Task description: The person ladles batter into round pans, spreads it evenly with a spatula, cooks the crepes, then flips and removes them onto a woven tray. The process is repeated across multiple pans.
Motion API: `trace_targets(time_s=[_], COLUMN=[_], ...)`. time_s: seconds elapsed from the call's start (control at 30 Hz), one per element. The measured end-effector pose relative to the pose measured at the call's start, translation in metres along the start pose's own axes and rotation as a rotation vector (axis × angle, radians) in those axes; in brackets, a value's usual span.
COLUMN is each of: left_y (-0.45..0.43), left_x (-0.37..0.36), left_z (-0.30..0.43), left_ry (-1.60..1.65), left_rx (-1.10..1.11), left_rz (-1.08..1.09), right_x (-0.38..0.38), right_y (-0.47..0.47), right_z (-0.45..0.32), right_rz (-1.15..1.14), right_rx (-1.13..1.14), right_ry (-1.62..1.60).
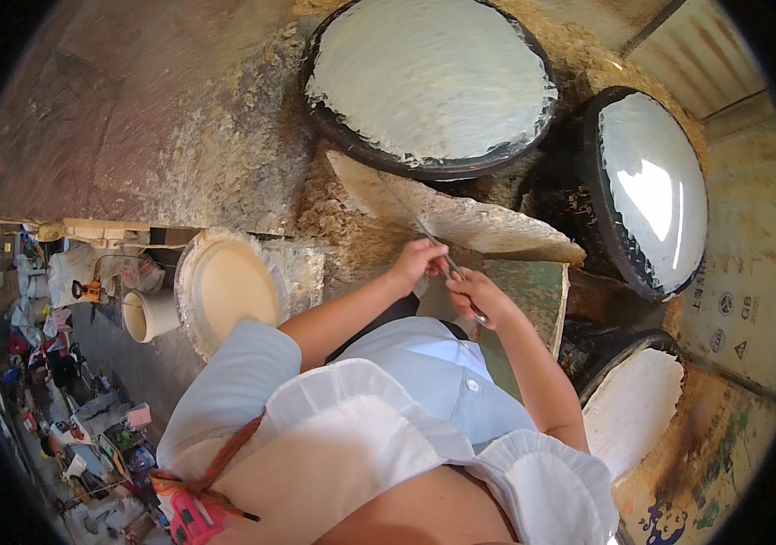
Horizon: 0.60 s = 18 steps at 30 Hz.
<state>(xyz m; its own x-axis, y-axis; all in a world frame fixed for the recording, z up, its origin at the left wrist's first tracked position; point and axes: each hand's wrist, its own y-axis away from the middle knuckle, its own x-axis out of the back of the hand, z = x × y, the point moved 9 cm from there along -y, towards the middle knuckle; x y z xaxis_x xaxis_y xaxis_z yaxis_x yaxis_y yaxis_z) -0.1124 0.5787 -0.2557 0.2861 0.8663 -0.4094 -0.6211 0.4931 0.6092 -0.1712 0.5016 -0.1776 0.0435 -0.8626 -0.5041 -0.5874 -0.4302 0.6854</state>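
Both hands hold a long, thin metal tool, which lies slantwise before my body; its exact kind cannot be told. My left hand pinches it around the middle, and my right hand is closed around its lower part, with the end showing below the fingers. Beyond the hands, a round black griddle carries a wide, pale layer of batter. To the right, a second griddle bears a shiny white layer. At the lower right, a white, thin sheet with ragged edges covers a third griddle.
A crusted slab stands between hands and large griddle. On my left are a wide basin of cream-coloured liquid and a white bucket. A green worn board is near my right arm. Assorted goods lie at far left.
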Motion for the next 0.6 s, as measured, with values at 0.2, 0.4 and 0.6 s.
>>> trace_targets(time_s=[0.2,0.4,0.6], left_y=[0.001,-0.008,-0.001], left_x=[0.079,0.084,0.039], left_z=[0.059,0.075,0.048], left_ry=[0.022,-0.123,-0.229], left_rx=[-0.155,-0.114,-0.029], left_rz=[0.148,0.167,0.021], right_x=[-0.05,-0.046,-0.035], right_y=[-0.073,-0.071,-0.024], right_z=[-0.03,-0.039,-0.025], right_rz=[-0.147,-0.127,-0.114], right_rx=[-0.055,-0.03,0.051], right_ry=[-0.104,-0.132,-0.224])
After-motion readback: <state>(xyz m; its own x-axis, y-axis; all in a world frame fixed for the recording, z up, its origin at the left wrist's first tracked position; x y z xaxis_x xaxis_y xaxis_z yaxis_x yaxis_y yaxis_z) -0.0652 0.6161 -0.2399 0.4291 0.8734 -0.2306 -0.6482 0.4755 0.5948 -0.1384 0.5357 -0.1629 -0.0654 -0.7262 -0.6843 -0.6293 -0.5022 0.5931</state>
